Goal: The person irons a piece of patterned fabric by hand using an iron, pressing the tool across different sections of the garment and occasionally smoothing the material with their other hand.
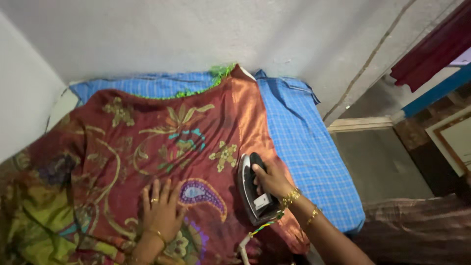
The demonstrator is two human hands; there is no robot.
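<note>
Our right hand [269, 180] grips the black iron [252, 189] on the red patterned fabric [147, 147]; our left hand [161, 208] lies flat, fingers spread, beside it. A blue checked cloth [309, 147] covers the surface beneath — a grey wall [196, 34] close behind.

The light over my work is soft and even, neither harsh nor dim, and it seems to come from above and somewhat to the right, though I cannot tell its source. The pale plaster wall [196, 34] is evenly lit with no glare. My right hand [271, 180] and the black and grey iron [254, 189] cast a faint shadow on the rust-red silk cloth with gold floral pattern [147, 162], which shows a mild sheen near the far edge of the blue checked padded surface [309, 147]. The picture is slightly soft overall, darkest at the lower right corner, with lines bowing toward the edges.
</note>
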